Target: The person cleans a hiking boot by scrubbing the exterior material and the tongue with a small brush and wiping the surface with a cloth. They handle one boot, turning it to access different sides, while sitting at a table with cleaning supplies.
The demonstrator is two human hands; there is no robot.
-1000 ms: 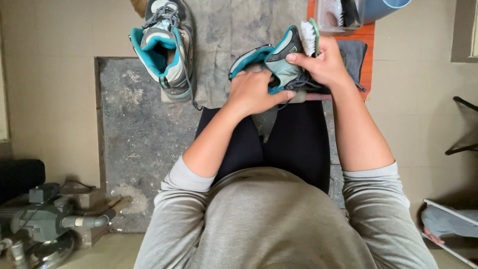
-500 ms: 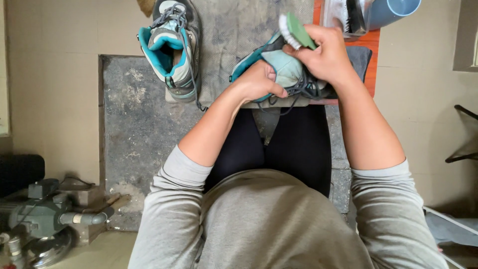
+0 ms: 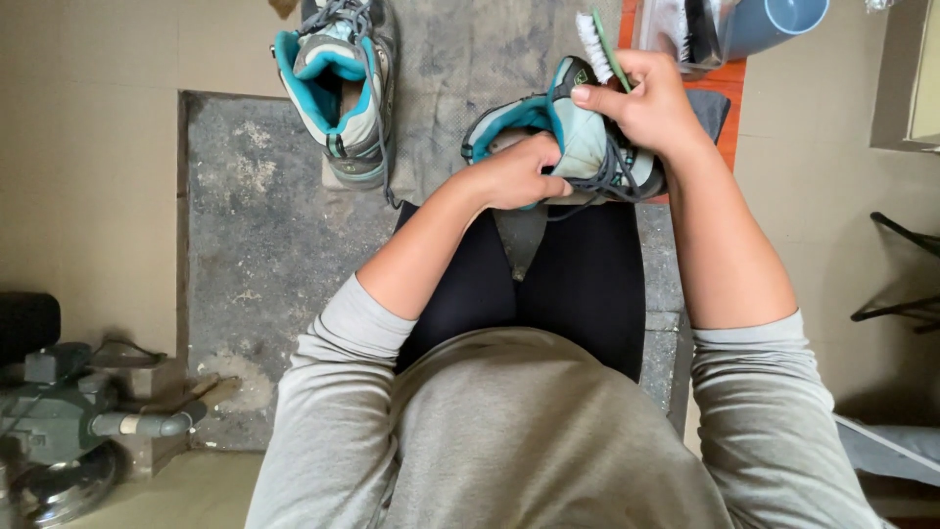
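A grey and teal hiking shoe rests on my knees, its opening facing up. My left hand grips the shoe at its collar and tongue. My right hand holds a green-backed scrub brush with white bristles above the shoe's tongue, thumb pressed against the tongue. Grey laces hang loose under my right hand. The matching second shoe stands on a dirty grey cloth to the left, apart from both hands.
An orange surface at the top right carries a clear container with brushes and a blue cup. A grey machine sits at the lower left. A dark metal rack stands at the right.
My right hand has turned the brush from flat over the shoe to upright, bristles pointing left. The shoe shifted a little in my left hand's grip.
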